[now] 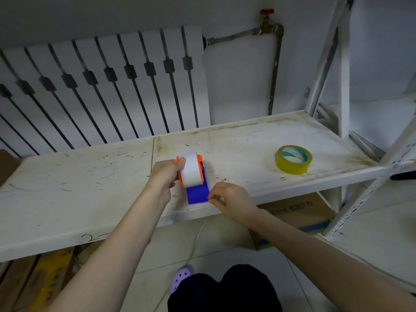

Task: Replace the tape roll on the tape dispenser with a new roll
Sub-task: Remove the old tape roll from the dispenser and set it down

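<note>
A blue tape dispenser [197, 194] with orange side plates stands near the front edge of a white shelf [90, 176]. A white tape roll [191, 168] sits on it between the orange plates. My left hand [165, 174] grips the roll and orange plate from the left. My right hand [227, 199] pinches the right front corner of the blue part with its fingertips. A yellow tape roll [293, 159] lies flat on the shelf, well to the right of both hands.
A white radiator [101, 86] and a pipe with a red valve [266, 13] stand behind the shelf. Cardboard boxes [299, 212] sit under it. A white rack upright [344, 109] rises at the right. My knee and a purple shoe [181, 278] are below.
</note>
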